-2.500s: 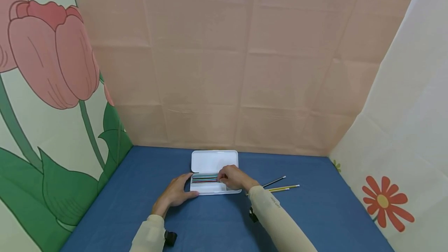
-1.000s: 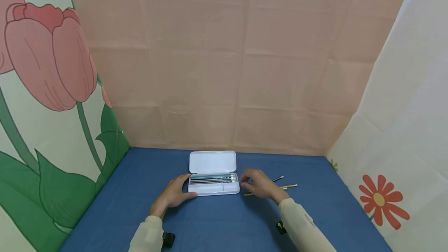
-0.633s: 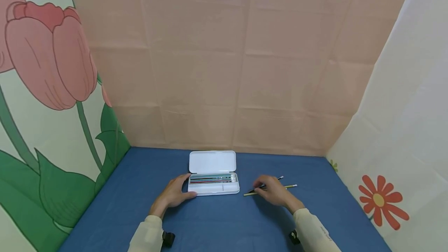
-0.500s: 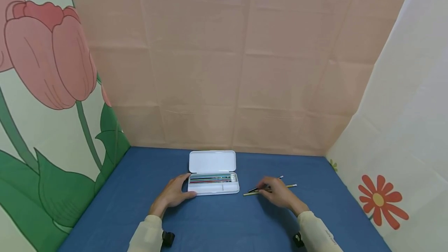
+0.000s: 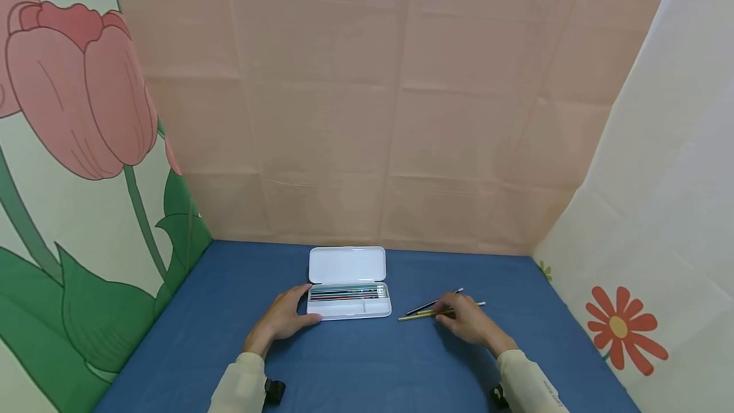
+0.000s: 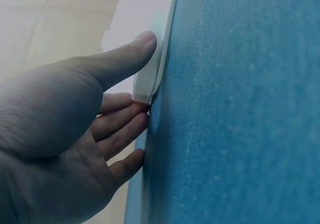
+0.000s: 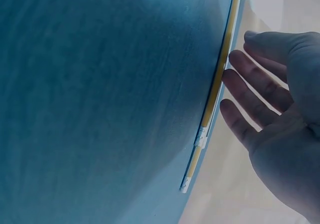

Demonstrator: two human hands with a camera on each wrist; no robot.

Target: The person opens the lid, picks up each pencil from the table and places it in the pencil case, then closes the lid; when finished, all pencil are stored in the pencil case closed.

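Note:
A white pencil case (image 5: pixel 337 311) lies with its lid (image 5: pixel 347 264) raised. Several coloured pencils (image 5: pixel 341 294) are side by side in its rear compartment. My left hand (image 5: pixel 281 317) holds the case by its left end; in the left wrist view the thumb rests along its front side, fingers at the end. To the right, two yellow pencils (image 5: pixel 409 318) and a dark pencil (image 5: pixel 418 308) lie on the cloth. My right hand (image 5: pixel 466 320) hovers at these pencils with loosely bent fingers. In the right wrist view a yellow pencil (image 7: pixel 218 81) is beside the fingertips, not gripped.
A blue cloth (image 5: pixel 355 368) covers the table. Behind it hangs a beige sheet (image 5: pixel 321 113). A tulip-printed sheet (image 5: pixel 86 101) stands at the left and a white flowered one (image 5: pixel 659 209) at the right.
My right hand has come out of the pencil case and moved right to the loose pencils, sliding a little further right over them. My left hand stays at the case.

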